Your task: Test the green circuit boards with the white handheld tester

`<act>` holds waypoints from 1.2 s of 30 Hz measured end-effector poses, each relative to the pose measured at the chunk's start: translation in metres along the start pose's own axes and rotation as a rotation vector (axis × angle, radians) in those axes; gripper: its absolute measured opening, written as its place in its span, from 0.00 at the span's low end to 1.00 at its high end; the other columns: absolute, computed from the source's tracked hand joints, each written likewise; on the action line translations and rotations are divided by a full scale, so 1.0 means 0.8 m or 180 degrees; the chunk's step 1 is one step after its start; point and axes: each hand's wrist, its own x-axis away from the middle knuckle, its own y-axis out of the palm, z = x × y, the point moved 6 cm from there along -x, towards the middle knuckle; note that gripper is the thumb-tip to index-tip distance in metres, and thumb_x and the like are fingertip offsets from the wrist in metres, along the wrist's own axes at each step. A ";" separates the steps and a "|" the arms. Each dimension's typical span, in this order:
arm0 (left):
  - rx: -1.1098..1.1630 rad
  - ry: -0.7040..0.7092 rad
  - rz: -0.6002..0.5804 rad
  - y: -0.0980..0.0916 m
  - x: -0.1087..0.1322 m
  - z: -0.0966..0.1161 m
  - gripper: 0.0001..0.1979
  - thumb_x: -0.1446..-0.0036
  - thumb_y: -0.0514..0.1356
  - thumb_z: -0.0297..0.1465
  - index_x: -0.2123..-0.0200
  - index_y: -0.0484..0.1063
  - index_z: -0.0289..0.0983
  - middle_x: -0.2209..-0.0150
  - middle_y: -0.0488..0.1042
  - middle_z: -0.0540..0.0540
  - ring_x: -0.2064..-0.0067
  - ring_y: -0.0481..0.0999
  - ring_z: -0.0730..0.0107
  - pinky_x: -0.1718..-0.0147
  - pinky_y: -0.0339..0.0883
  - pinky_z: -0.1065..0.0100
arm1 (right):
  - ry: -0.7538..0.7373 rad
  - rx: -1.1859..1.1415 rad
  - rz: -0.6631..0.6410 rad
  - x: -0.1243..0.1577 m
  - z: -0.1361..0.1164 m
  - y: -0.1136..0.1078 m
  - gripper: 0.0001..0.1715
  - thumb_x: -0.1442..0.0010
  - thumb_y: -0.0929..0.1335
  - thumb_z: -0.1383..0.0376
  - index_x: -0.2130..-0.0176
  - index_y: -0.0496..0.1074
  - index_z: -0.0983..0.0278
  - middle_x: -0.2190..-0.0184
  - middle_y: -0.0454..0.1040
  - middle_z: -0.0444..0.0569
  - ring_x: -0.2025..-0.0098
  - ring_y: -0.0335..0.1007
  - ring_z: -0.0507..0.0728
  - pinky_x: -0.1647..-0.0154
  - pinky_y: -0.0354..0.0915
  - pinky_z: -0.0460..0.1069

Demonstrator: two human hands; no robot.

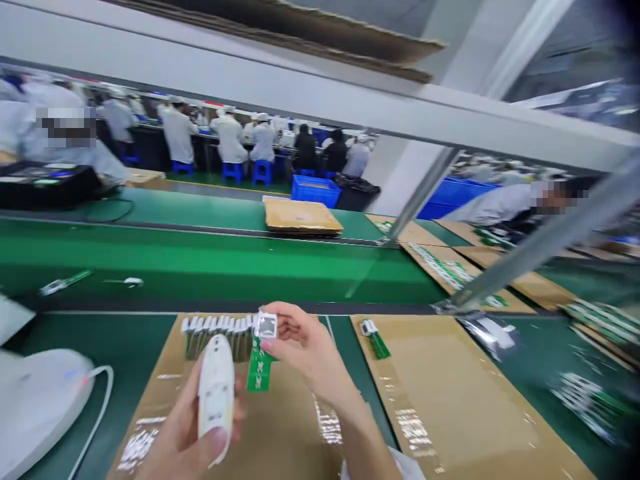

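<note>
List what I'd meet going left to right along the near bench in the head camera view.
Rounded white base, white cable, white casing in the left hand, green circuit board in the right hand, lone board on the right cardboard, blurred boards.

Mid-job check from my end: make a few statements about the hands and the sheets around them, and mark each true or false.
1. The left hand holds a white elongated piece. True.
2. The right hand is empty. False: it pinches a green circuit board near its white end.
3. A row of white-topped boards sits along the far edge of the near brown sheet. True.
4. The right-hand brown sheet bears two rows of boards. False: one small board lies near its far left corner.
</note>
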 end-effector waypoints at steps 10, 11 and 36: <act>0.0648 0.0280 -0.0499 0.030 0.019 0.004 0.49 0.52 0.69 0.36 0.32 0.46 0.51 0.54 0.74 0.43 0.53 0.71 0.56 0.52 0.64 0.57 | -0.0258 0.0639 -0.0526 0.021 -0.012 0.059 0.15 0.44 0.73 0.63 0.55 0.76 0.52 0.39 0.63 0.45 0.40 0.63 0.60 0.37 0.61 0.59; 0.0712 0.0264 -0.0509 0.031 0.020 0.005 0.48 0.51 0.68 0.36 0.32 0.45 0.51 0.54 0.74 0.43 0.54 0.71 0.57 0.53 0.64 0.57 | -0.0234 0.0602 -0.0549 0.020 -0.009 0.061 0.15 0.44 0.72 0.63 0.55 0.76 0.52 0.39 0.63 0.46 0.40 0.64 0.60 0.36 0.60 0.60; 0.0819 0.0212 -0.0867 0.056 0.042 0.033 0.48 0.42 0.64 0.39 0.30 0.33 0.46 0.65 0.71 0.47 0.66 0.71 0.67 0.67 0.63 0.66 | -0.0620 0.1008 -0.0454 0.032 -0.027 0.065 0.15 0.43 0.71 0.67 0.57 0.76 0.51 0.45 0.68 0.46 0.43 0.67 0.59 0.46 0.70 0.53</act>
